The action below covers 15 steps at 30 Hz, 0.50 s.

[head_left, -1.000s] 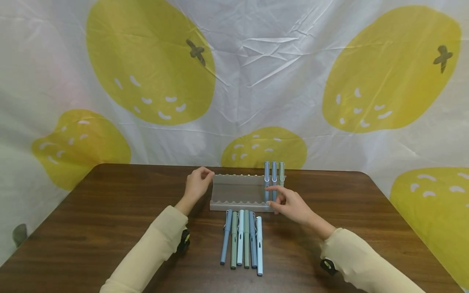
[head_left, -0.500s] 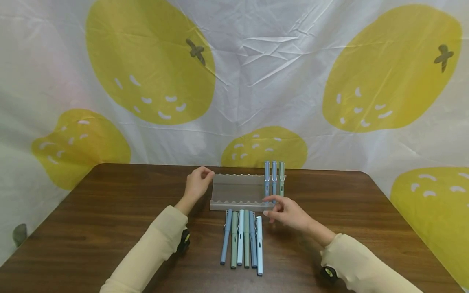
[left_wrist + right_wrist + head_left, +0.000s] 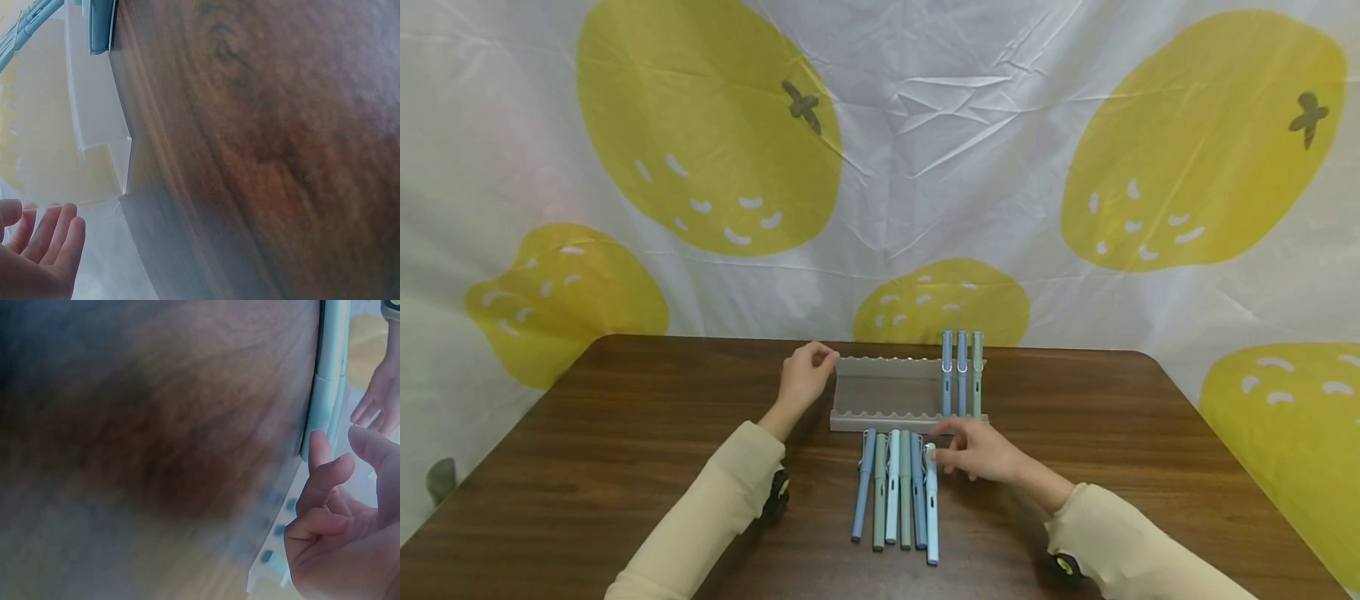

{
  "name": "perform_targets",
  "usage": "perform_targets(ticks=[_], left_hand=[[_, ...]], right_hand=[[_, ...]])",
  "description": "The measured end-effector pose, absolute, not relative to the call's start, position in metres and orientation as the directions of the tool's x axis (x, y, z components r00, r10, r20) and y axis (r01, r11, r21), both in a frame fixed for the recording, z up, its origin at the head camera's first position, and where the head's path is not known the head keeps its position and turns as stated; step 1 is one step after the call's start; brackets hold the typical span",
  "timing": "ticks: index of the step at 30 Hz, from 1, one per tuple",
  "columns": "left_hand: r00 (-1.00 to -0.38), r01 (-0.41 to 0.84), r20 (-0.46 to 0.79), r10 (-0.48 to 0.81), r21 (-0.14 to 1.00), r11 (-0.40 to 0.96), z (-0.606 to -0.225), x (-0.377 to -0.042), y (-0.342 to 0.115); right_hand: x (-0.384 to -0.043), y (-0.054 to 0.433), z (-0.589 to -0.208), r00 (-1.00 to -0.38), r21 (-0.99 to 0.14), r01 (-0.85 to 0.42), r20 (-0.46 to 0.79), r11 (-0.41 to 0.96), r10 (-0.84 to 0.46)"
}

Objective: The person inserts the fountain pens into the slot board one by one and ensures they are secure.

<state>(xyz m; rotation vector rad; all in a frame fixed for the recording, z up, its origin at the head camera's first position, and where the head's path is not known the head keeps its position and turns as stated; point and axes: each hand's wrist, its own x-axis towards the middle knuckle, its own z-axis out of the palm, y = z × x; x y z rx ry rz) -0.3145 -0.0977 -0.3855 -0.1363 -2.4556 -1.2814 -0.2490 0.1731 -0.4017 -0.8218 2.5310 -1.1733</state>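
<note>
While a person in pale sleeves (image 3: 711, 500) works at a brown table (image 3: 587, 450), the left hand (image 3: 805, 377) is at nine o'clock of the picture's middle group. Its thumb and first finger are pinched on the ten o'clock corner of a clear rack (image 3: 887, 423); in the left wrist view, the other fingers are bent beside its edge.

At six o'clock of this rack, six loose pens lie side by side, with their caps toward twelve. From the left they are a blue pen (image 3: 863, 487), a green pen (image 3: 880, 496), a light blue pen (image 3: 892, 492), a second green one (image 3: 906, 496), a second blue one (image 3: 918, 496) and a second light blue one (image 3: 932, 508) — this last lies a little lower than the others.

Near the rack's three o'clock end, two blue pens (image 3: 947, 383) and one green (image 3: 977, 383) sit in its notches, caps past the far edge.

At four o'clock of the rack is the right hand (image 3: 981, 450), its fingers loosely bent, thumb and first finger apart — just beside the last loose pen's cap. Whether they touch it, I cannot tell.
</note>
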Motion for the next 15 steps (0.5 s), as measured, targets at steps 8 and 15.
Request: perform_targets(ticks=[8,15], left_hand=[[-0.932,0.242,0.353,-0.086,0.780,0.577,-0.3851,-0.3141,-0.0976],[-0.930,0.244,0.358,-0.087,0.776,0.581,-0.3854,-0.3150,-0.0972]], right_hand=[[-0.2466,0.1679,-0.4061,-0.820,-0.723,-0.392,-0.005,0.568,-0.572],[-0.2469,0.1663,-0.4084,-0.821,-0.712,-0.378,-0.037,0.591,-0.570]])
